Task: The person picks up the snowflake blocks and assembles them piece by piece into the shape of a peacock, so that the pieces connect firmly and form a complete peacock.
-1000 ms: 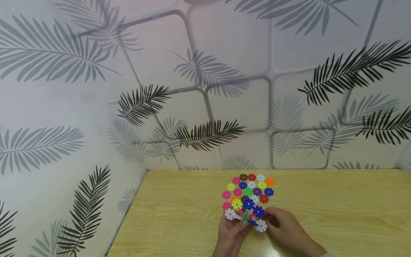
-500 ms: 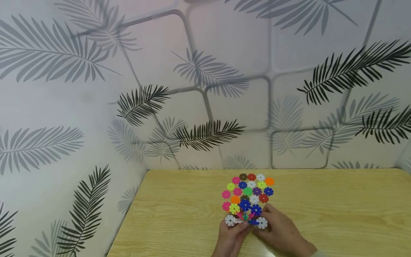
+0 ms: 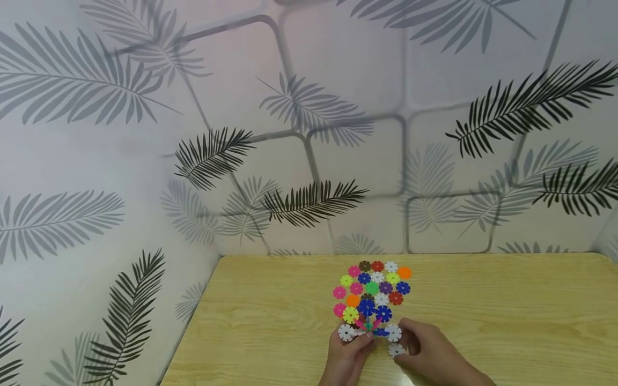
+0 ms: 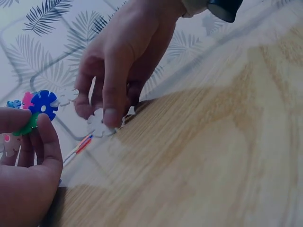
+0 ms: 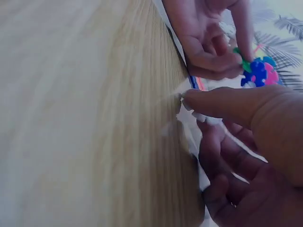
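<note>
My left hand (image 3: 345,354) holds a joined cluster of notched plastic discs, thumb on its green centre disc (image 4: 28,125). Blue discs (image 3: 367,307), a yellow disc (image 3: 350,315), pink discs and white discs (image 3: 345,333) spread outward from that centre. To the cluster's right, my right hand (image 3: 434,351) pinches a single white notched disc (image 3: 396,350) between thumb and fingers. In the left wrist view, this white disc (image 4: 98,125) is low over the table, apart from the cluster. My right thumb partly covers the disc in the right wrist view.
Loose notched discs in several colours lie in rows on the wooden table (image 3: 260,316), just beyond the cluster; a green disc (image 3: 372,288) sits mid-group. A leaf-patterned wall (image 3: 357,161) rises behind the table's far edge.
The cluster has turned slightly in my left hand. My right hand moved in close beneath it, then drew back right and down; a white disc now shows between its fingers.
</note>
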`<state>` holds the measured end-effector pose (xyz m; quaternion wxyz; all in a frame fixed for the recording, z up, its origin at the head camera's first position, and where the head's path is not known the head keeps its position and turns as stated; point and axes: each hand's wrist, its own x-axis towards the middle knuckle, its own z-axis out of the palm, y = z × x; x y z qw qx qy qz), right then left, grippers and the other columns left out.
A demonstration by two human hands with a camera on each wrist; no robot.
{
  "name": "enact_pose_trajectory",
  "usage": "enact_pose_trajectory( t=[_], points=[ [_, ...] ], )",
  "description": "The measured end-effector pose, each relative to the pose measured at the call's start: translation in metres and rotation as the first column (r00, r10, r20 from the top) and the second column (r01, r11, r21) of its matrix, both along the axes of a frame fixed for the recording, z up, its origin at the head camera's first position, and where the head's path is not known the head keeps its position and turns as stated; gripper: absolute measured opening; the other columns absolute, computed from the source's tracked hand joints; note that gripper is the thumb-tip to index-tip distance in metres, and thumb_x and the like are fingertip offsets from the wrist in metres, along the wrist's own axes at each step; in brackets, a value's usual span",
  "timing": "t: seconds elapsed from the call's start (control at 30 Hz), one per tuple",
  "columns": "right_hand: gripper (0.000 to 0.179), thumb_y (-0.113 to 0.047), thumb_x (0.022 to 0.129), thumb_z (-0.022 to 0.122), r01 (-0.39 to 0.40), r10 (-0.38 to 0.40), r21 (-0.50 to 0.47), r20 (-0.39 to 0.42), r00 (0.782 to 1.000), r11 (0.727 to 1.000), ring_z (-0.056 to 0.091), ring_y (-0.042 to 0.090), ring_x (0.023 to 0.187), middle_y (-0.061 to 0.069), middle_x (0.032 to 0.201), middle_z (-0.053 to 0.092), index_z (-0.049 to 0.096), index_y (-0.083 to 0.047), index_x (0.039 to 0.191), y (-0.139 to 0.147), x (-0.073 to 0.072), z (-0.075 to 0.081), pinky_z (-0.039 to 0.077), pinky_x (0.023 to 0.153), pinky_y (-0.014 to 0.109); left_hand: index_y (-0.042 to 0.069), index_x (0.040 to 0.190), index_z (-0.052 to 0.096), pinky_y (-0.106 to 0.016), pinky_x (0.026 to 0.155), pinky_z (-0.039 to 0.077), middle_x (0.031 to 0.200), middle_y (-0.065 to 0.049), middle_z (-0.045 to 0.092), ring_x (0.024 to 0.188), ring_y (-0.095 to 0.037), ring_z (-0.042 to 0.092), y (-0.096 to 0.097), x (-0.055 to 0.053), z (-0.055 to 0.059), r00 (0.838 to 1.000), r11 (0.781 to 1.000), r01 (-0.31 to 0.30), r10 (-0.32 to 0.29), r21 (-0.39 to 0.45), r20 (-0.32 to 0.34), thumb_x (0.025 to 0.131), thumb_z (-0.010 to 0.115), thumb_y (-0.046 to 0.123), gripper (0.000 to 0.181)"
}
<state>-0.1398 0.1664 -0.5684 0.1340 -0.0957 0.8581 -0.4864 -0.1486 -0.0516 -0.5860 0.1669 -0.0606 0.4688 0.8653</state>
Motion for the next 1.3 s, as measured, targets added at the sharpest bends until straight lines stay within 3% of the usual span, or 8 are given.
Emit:
enact_pose_trajectory(
  t=[0.2,0.5,0.73,0.97,1.3],
  points=[
    [0.021,-0.017,0.095,0.085,0.088,-0.087,-0.091,0.018,0.996,0.992,0.066,0.004,0.079,0.001,0.095,0.076,0.076,-0.008,0.111,0.017,0.013,0.002,0.058,0.069,0.022,0.000,0.152,0.055,-0.029,0.092,0.065,0.127,-0.004,0.074,0.104,-0.013,0.074,0.000,0.000,-0.001,1.000,1.000,0.000,0.000,-0.001,0.026,0.096,0.070,-0.008,0.058],
    [0.014,-0.014,0.092,0.086,0.275,-0.278,-0.053,-0.059,0.959,0.960,0.071,0.001,0.086,-0.005,0.098,0.081,0.080,-0.015,0.104,0.023,0.022,0.014,0.061,0.078,0.020,0.001,0.148,0.056,-0.029,0.094,0.065,0.125,-0.004,0.073,0.102,-0.013,0.074,-0.001,-0.002,0.001,0.997,0.999,0.032,-0.031,-0.007,0.073,0.097,0.071,-0.005,0.053],
    [0.015,-0.009,0.090,0.087,0.302,-0.310,-0.081,-0.117,0.944,0.950,0.073,0.001,0.086,-0.004,0.097,0.082,0.080,-0.016,0.100,0.021,0.027,0.015,0.063,0.080,0.021,-0.001,0.150,0.054,-0.028,0.091,0.065,0.123,-0.006,0.073,0.100,-0.013,0.074,-0.001,0.000,0.000,0.996,0.999,0.039,-0.039,-0.004,0.076,0.098,0.071,-0.006,0.055],
    [0.016,-0.006,0.090,0.087,0.305,-0.327,-0.135,-0.185,0.927,0.943,0.075,0.000,0.085,-0.007,0.095,0.082,0.081,-0.018,0.098,0.020,0.029,0.014,0.065,0.080,0.021,-0.004,0.145,0.056,-0.027,0.090,0.066,0.120,-0.005,0.072,0.102,-0.013,0.074,0.000,0.001,-0.001,0.999,0.999,0.040,-0.040,-0.001,0.028,0.097,0.069,-0.008,0.050],
    [0.018,-0.004,0.087,0.088,0.304,-0.334,-0.163,-0.213,0.918,0.939,0.075,0.001,0.085,-0.005,0.094,0.082,0.081,-0.017,0.098,0.020,0.032,0.015,0.065,0.080,0.021,-0.004,0.145,0.057,-0.027,0.091,0.065,0.122,-0.006,0.072,0.103,-0.013,0.073,0.000,0.002,0.001,0.999,0.999,0.048,-0.048,-0.010,0.017,0.096,0.069,-0.009,0.050]
  ],
)
